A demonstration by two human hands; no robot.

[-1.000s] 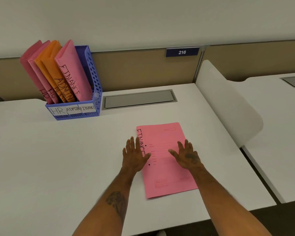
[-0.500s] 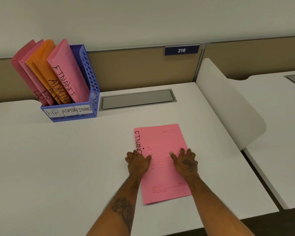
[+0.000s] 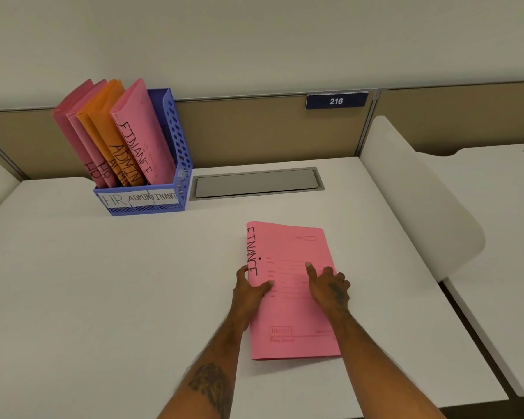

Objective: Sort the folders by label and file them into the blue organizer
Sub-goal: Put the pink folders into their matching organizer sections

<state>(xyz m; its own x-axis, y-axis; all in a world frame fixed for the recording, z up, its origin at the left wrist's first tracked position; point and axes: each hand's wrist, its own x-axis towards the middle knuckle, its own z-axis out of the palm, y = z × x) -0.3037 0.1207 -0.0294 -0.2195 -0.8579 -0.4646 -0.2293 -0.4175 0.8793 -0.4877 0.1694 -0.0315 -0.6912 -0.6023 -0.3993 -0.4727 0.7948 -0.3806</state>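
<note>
while the pink finance folder (image 3: 291, 285) lies flat on the white desk (image 3: 103, 282), near its front edge and well apart from the blue organizer (image 3: 176, 164) at the back left, both hands are on it. the left hand (image 3: 250, 290) wraps the spine edge, fingers curled under and thumb on the cover, so that side looks slightly raised. the right hand (image 3: 330, 287) rests on the cover with thumb out and fingers bent; whether it pinches the far edge i cannot tell. as thin card it should be light, bendy and a little slick on the smooth top, so the stiffer folded spine is the sensible place to grip. count: one folder on the desk; five standing in the organizer, two pink marked hr, two orange marked admin, one pink marked finance (image 3: 139, 137). three slot labels (image 3: 139, 198) run along the organizer's front.
</note>
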